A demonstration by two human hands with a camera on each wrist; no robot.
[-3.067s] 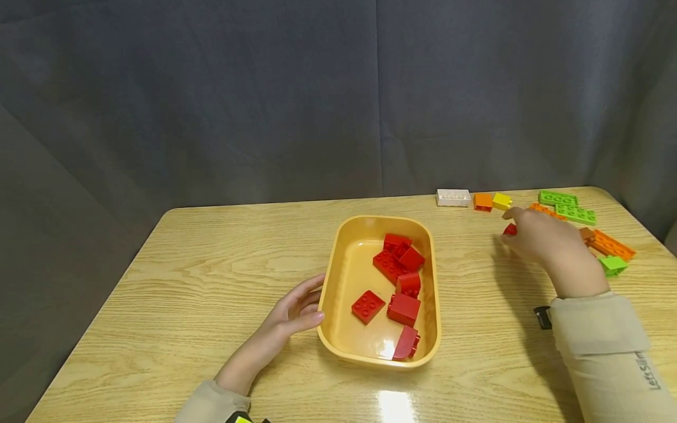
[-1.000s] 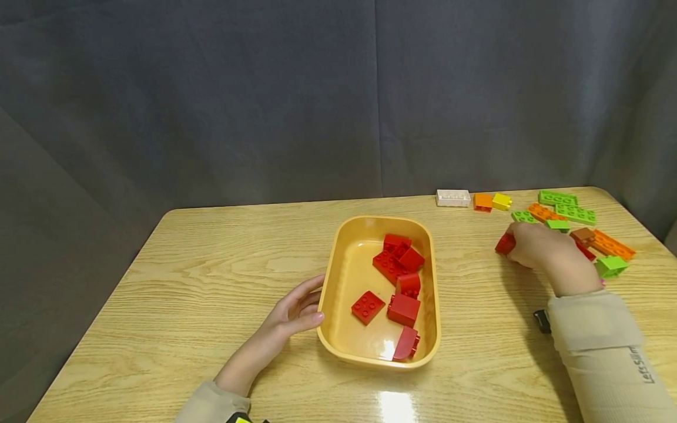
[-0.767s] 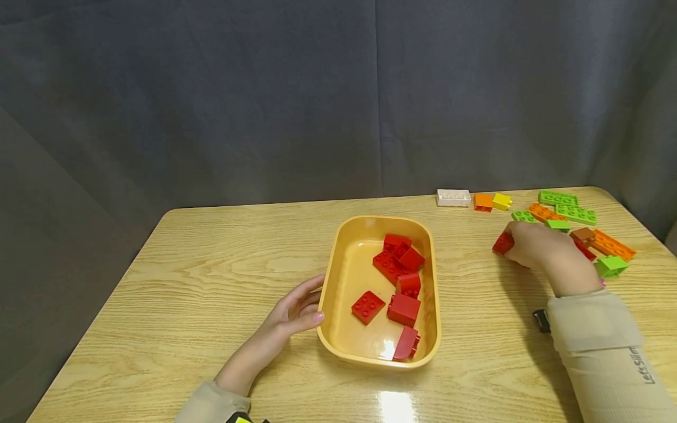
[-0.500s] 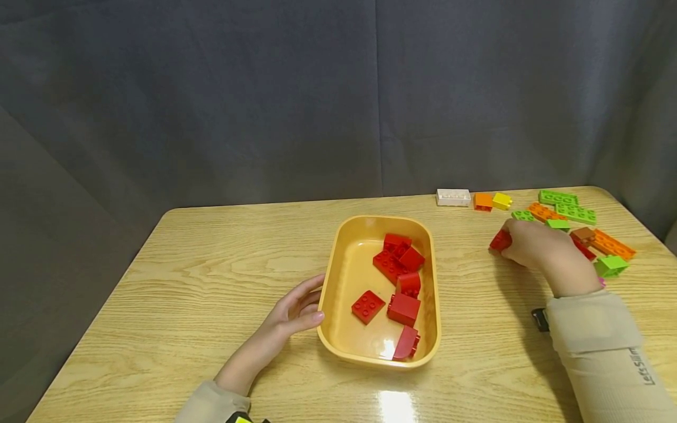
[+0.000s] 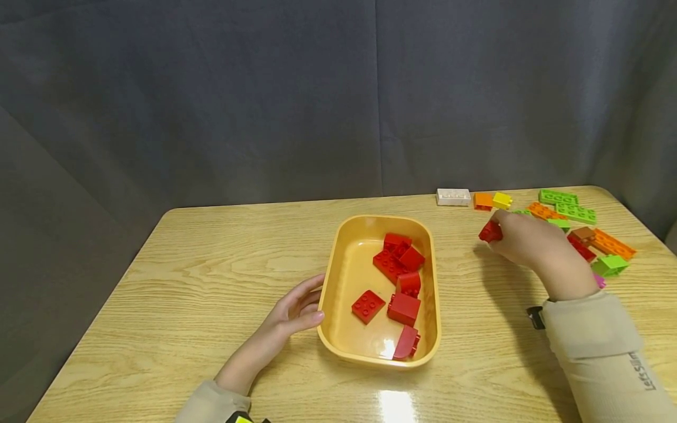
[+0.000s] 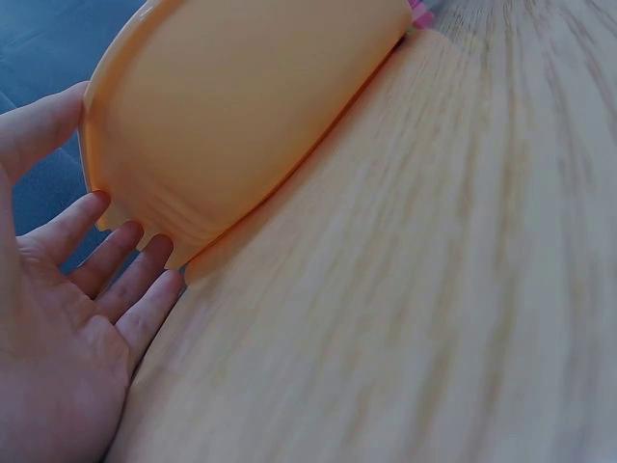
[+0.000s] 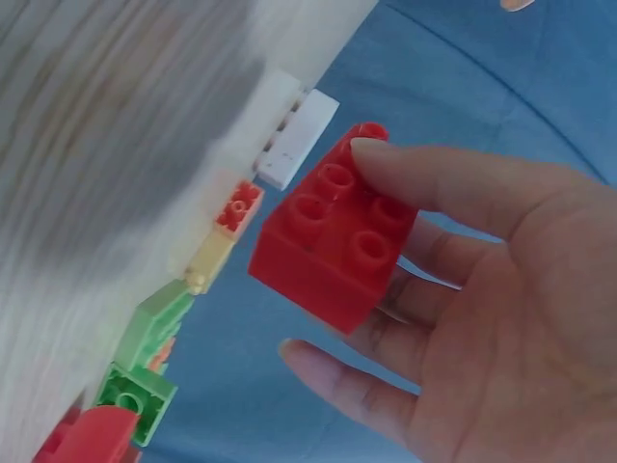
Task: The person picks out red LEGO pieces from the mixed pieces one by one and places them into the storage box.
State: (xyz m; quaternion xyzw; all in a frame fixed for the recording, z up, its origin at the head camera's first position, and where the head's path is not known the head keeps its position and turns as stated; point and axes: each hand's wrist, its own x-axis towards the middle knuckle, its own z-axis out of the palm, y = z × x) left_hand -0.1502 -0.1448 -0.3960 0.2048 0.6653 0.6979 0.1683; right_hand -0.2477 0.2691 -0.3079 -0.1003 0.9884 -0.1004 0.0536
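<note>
Between the thumb and fingers of my right hand (image 5: pixel 531 244) is a red toy brick (image 5: pixel 490 232), held off the table to the right of the tub. In the right wrist view the thumb lies on top of the brick's studs (image 7: pixel 333 178) and fingers support it from below. My left hand (image 5: pixel 288 312) rests at the left side of the yellow-orange tub (image 5: pixel 351 264), thumb at the rim and the other fingertips against its outer wall (image 6: pixel 241 106). Several red bricks (image 5: pixel 404 309) lie inside the tub, mostly along its right half.
A white brick (image 5: pixel 453 197), an orange brick (image 5: pixel 483 201) and a yellow brick (image 5: pixel 502 201) line the table's back edge. Farther right lie green bricks (image 5: pixel 575 212), a long orange brick (image 5: pixel 612 244), a brown brick (image 5: pixel 583 235) and a red brick (image 5: pixel 581 248). A grey curtain (image 5: pixel 264 106) hangs behind.
My right hand has taken hold of the red brick, slid it left and now raised it from the table. The left hand and the tub have stayed in place.
</note>
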